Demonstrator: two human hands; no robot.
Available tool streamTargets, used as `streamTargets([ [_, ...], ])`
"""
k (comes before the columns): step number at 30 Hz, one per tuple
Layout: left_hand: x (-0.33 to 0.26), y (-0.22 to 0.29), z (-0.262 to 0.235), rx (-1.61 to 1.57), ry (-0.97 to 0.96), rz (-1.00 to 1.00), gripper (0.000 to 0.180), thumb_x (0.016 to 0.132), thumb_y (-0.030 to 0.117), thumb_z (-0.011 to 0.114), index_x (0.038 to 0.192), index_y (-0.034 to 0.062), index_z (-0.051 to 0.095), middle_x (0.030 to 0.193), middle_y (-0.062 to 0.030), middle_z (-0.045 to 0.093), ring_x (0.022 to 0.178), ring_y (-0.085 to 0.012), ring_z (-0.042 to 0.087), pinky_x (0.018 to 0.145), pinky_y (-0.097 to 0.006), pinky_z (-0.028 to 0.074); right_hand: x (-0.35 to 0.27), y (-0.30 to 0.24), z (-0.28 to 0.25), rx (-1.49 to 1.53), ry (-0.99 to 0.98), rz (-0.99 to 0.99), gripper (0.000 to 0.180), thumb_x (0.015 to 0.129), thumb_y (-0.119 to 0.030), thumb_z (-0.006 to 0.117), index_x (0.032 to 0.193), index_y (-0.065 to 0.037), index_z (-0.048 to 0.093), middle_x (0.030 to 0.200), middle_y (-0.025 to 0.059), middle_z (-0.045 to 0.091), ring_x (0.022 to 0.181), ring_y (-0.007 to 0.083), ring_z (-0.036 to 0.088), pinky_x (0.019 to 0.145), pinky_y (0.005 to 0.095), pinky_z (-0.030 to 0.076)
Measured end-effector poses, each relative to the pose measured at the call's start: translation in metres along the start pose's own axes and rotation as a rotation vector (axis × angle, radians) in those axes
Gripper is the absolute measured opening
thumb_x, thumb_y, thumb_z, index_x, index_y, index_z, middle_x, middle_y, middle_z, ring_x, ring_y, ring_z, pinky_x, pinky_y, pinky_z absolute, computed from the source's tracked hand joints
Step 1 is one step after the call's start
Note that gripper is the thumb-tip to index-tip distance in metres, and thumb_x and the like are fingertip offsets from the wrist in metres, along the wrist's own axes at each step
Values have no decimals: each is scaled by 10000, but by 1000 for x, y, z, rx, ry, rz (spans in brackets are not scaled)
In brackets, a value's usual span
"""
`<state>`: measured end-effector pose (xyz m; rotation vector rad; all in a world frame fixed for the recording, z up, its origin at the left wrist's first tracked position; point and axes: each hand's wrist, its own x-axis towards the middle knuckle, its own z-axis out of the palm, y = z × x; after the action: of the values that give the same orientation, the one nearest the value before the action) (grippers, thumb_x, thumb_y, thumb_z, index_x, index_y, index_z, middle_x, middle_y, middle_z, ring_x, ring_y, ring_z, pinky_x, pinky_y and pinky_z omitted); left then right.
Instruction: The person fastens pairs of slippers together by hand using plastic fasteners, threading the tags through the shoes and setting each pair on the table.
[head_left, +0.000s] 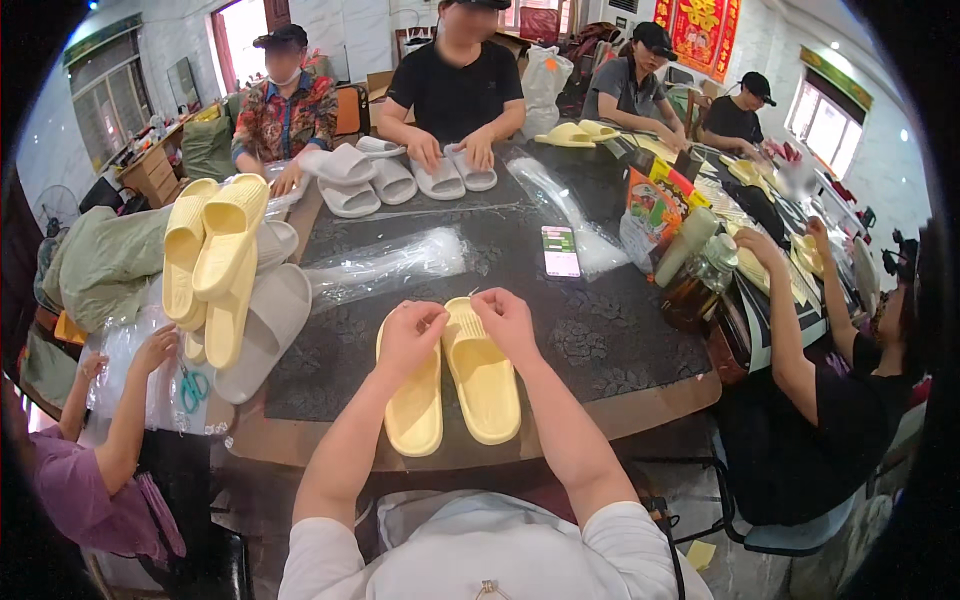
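Note:
A pair of pale yellow slippers lies side by side at the table's near edge, toes away from me. My left hand point(412, 335) is over the front of the left slipper point(415, 412), fingers pinched together. Over the toe end of the right slipper point(484, 388), my right hand point(505, 322) pinches too. A small gap separates the two hands. Something thin and tiny seems to be at the fingertips, too small to make out. Both hands partly cover the slippers' fronts.
Clear plastic bags point(395, 262) and a phone point(560, 251) lie ahead on the dark tablecloth point(620, 345). Yellow slippers point(228, 235) are stacked at left near teal scissors point(190, 388). A glass jar point(705, 285) stands at right. Co-workers sit around, one handling grey slippers point(438, 180).

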<state>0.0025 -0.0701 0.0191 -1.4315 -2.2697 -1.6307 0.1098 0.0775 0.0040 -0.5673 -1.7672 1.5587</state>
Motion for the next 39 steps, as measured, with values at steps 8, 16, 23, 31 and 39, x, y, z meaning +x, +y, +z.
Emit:
streamTargets([
  [8,-1,0,1,-21,5,-34,155,833,164,692,916,33,705,806,-85,667,735,-185,611,666,-304,500,1,5,-1,-235,-49,-137,136,882,-165,666,953,-51,688,636,-61,552,577,35,465,530,227,374],
  [16,0,2,1,-50,-1,-42,166,827,162,701,923,26,705,801,-84,666,719,-180,619,654,-300,503,-6,-5,-5,-509,-217,-205,156,866,-214,684,912,-66,700,598,-20,534,569,44,469,543,249,391],
  [23,0,1,1,-6,-10,-17,162,828,158,698,926,30,709,804,-81,665,722,-173,619,658,-293,501,-3,-1,-1,-356,-39,-154,159,864,-268,679,923,-121,692,570,25,537,484,127,468,503,313,389],
  [31,0,-4,2,-18,9,5,150,836,145,715,926,26,712,790,-61,625,674,-122,588,618,-261,481,-1,-3,0,-116,54,-31,124,869,-182,678,927,-72,686,576,29,536,519,96,507,509,268,400],
  [39,-1,-8,5,-58,34,-33,159,836,148,706,935,23,707,796,-83,645,729,-157,622,657,-282,501,-9,-3,0,-407,-25,-250,133,860,-235,677,933,-124,678,636,67,610,573,187,611,554,339,459],
])
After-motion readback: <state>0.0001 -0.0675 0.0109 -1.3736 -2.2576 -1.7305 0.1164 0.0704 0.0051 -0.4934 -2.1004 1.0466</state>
